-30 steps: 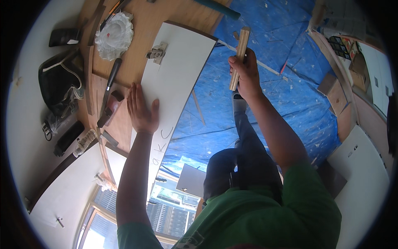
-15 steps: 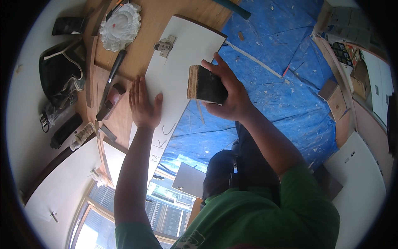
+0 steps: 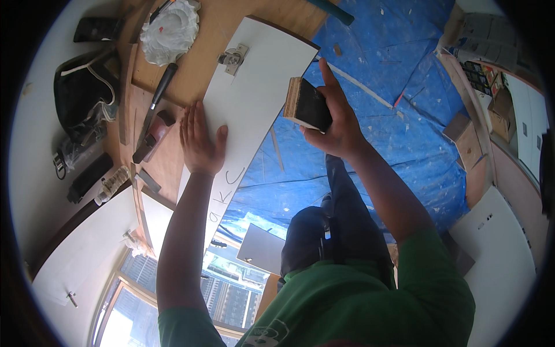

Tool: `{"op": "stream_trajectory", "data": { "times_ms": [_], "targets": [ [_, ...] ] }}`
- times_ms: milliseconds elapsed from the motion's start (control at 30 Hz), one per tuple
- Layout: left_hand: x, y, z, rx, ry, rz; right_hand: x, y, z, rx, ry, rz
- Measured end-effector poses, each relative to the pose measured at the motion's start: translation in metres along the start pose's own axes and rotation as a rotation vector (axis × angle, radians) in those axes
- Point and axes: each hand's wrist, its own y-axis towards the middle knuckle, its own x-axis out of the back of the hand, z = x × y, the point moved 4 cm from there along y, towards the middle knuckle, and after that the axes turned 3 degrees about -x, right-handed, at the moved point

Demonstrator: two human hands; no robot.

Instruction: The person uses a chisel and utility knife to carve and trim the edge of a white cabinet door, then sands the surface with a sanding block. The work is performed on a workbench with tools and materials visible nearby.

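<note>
A long white panel (image 3: 263,72) with a metal hinge (image 3: 233,59) near its far end lies in front of me on the workbench. My left hand (image 3: 201,141) rests flat on the panel, fingers stretched out and thumb apart. In my right hand (image 3: 344,121) is a thick plywood block (image 3: 312,107) with a dark face and layered edge. My thumb and fingers grip it, with the index finger pointing forward. The block is beside the panel's right edge; whether it touches the edge I cannot tell. Handwritten dark marks show on the panel's nearer part.
Left of the panel, a hand plane (image 3: 156,136) and a black-handled tool (image 3: 165,87) lie on the wooden bench (image 3: 208,26). A crumpled white plastic dish (image 3: 169,34) sits farther off. Blue sheeting (image 3: 393,144) covers the floor on the right. A plastic bottle (image 3: 113,185) lies at far left.
My right hand has moved to the right and slightly forward with the plywood block, its index finger now straighter. My left hand stays on the panel.
</note>
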Motion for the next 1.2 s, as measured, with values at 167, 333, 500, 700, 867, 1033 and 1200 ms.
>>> {"op": "stream_trajectory", "data": {
  "times_ms": [167, 333, 500, 700, 867, 1033, 1200],
  "targets": [
    [-0.002, -0.001, 0.002, -0.011, -0.015, -0.010, -0.002, 0.012, -0.005, 0.069, -0.117, 0.040],
    [0.000, -0.002, 0.001, -0.020, -0.036, -0.032, 0.008, -0.007, 0.005, 0.071, -0.131, 0.132],
    [-0.002, -0.002, 0.003, 0.012, -0.024, -0.006, 0.029, 0.042, -0.012, 0.072, -0.133, 0.073],
    [-0.001, -0.002, 0.002, 0.005, -0.020, -0.013, 0.032, 0.037, 0.002, 0.211, -0.405, 0.233],
    [0.000, -0.003, 0.001, 0.010, -0.017, -0.015, 0.028, 0.014, 0.021, 0.130, -0.385, 0.271],
    [-0.003, -0.003, 0.003, 0.008, -0.003, -0.007, 0.029, -0.001, 0.010, -0.260, -0.032, 0.174],
    [0.001, -0.003, 0.000, 0.010, -0.019, -0.009, 0.022, -0.013, -0.035, -0.492, 0.356, -0.180]
  ]
}}
